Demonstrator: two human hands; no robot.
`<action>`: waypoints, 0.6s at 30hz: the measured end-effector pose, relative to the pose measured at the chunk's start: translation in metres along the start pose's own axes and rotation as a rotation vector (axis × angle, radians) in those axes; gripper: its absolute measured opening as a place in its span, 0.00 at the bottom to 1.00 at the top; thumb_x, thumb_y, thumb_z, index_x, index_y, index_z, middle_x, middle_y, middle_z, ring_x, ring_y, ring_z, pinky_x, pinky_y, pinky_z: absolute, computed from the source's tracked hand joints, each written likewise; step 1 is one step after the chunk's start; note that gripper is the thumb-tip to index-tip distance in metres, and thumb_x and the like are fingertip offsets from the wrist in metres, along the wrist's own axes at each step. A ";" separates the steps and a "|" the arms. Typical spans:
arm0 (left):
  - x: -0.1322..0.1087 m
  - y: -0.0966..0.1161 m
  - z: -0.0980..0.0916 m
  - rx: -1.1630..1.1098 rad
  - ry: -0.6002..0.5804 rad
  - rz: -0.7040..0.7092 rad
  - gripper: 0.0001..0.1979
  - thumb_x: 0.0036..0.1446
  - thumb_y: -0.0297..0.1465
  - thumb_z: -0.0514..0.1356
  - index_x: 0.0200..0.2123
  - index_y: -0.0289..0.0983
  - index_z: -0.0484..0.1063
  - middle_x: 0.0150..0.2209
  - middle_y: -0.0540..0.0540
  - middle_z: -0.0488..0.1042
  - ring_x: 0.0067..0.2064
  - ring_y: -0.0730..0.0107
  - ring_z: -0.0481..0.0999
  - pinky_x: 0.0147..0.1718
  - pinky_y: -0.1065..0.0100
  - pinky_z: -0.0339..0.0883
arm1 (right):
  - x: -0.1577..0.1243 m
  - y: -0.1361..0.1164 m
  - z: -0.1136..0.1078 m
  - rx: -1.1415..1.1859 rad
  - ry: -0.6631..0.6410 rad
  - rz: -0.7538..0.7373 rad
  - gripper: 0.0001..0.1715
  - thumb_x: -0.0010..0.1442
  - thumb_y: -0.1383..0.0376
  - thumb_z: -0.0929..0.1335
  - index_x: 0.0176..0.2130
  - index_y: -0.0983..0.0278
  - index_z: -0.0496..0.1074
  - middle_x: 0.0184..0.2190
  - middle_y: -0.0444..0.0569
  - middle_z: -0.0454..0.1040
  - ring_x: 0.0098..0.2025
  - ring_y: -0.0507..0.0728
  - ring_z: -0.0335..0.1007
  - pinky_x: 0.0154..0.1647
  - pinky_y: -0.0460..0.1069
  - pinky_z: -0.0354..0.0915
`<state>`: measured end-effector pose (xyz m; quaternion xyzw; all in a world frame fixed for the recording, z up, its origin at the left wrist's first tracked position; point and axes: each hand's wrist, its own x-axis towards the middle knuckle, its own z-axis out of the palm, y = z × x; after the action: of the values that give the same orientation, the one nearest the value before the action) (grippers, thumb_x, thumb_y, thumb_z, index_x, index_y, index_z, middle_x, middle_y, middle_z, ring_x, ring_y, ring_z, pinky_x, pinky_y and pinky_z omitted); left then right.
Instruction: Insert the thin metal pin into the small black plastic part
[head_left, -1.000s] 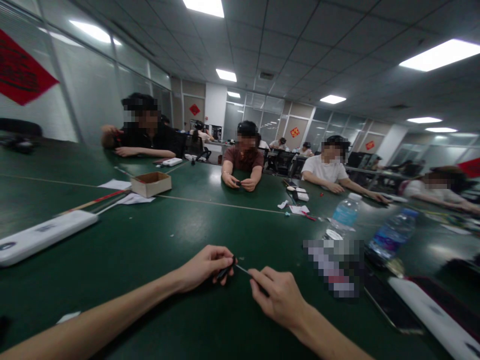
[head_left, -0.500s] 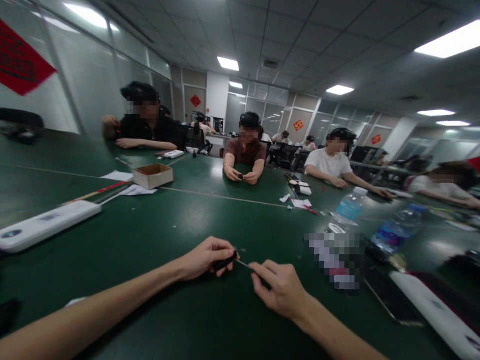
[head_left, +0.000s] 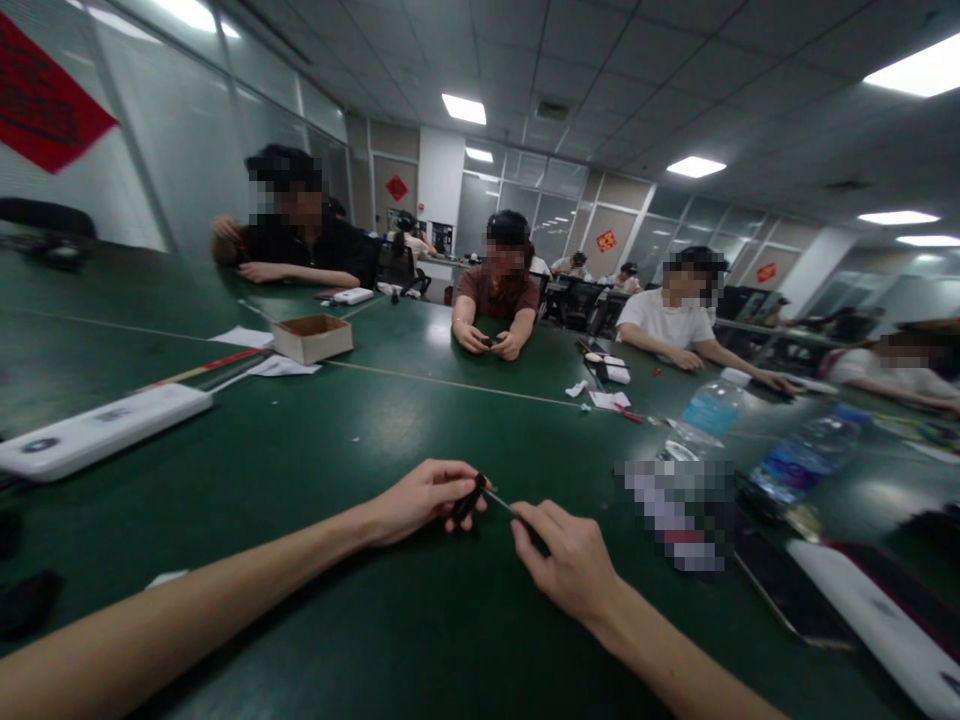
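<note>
Black plastic piece (head_left: 470,500) in the closed left hand (head_left: 420,503), thin metal rod (head_left: 501,498) in the closed right hand (head_left: 570,562).

Black plastic handle (head_left: 470,500), shiny metal rod (head_left: 499,497), glossy green tabletop (head_left: 420,430)

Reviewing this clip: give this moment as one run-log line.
left hand: pinches small black part | right hand: holds thin metal rod | over: green table

Nothing legible, even the red banner (head_left: 52,95)
</note>
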<state>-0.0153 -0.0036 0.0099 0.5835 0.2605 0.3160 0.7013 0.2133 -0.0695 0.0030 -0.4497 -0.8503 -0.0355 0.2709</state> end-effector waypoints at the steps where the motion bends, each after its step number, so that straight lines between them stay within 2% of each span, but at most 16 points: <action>1: 0.000 0.000 0.000 -0.005 0.002 0.001 0.17 0.56 0.38 0.58 0.45 0.32 0.70 0.37 0.40 0.75 0.29 0.70 0.73 0.22 0.73 0.59 | 0.000 0.000 0.000 -0.018 0.001 -0.004 0.15 0.64 0.64 0.60 0.49 0.62 0.68 0.32 0.48 0.71 0.30 0.51 0.67 0.31 0.45 0.62; 6: 0.000 -0.001 0.001 0.006 0.027 0.000 0.17 0.55 0.39 0.60 0.43 0.32 0.69 0.37 0.40 0.75 0.31 0.68 0.74 0.23 0.72 0.60 | 0.001 -0.002 -0.001 -0.112 0.013 -0.040 0.17 0.65 0.64 0.60 0.51 0.63 0.69 0.32 0.49 0.71 0.29 0.51 0.68 0.29 0.44 0.61; 11: 0.000 -0.001 0.000 0.076 0.061 0.012 0.16 0.55 0.39 0.59 0.41 0.32 0.70 0.35 0.41 0.76 0.29 0.71 0.73 0.23 0.72 0.58 | 0.000 -0.003 -0.001 -0.190 -0.016 -0.068 0.18 0.65 0.64 0.60 0.53 0.63 0.67 0.34 0.50 0.71 0.29 0.51 0.68 0.29 0.45 0.61; 18: -0.003 0.002 -0.003 0.104 -0.022 -0.013 0.15 0.56 0.37 0.60 0.39 0.31 0.71 0.32 0.42 0.76 0.25 0.73 0.72 0.21 0.73 0.54 | -0.005 -0.002 -0.006 -0.165 -0.034 -0.156 0.19 0.64 0.66 0.61 0.53 0.65 0.67 0.34 0.50 0.72 0.28 0.51 0.67 0.27 0.45 0.61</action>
<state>-0.0199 -0.0036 0.0118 0.6209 0.2724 0.2909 0.6750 0.2166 -0.0763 0.0060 -0.4036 -0.8814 -0.1188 0.2149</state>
